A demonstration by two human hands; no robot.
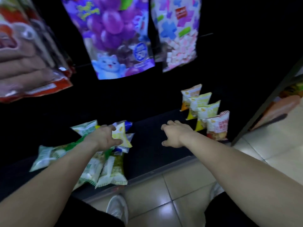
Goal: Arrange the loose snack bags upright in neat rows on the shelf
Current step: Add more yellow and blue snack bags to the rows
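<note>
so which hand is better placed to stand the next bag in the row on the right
Right. The right hand is open and empty beside the upright row. The left hand grips a yellow bag over the loose pile, farther away.

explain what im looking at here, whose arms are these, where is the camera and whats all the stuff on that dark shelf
The one picture comes from a camera on a person's head, looking down, so the arms are theirs. The left hand grips a small yellow bag taken from a loose pile of green and white bags lying flat on the dark shelf. The right hand is spread open and holds nothing. Beside it four small bags already stand upright in a row. Above hang bigger packets, including a purple grape bag. At far left, blurred fingers seem to hold a red packet.
</note>
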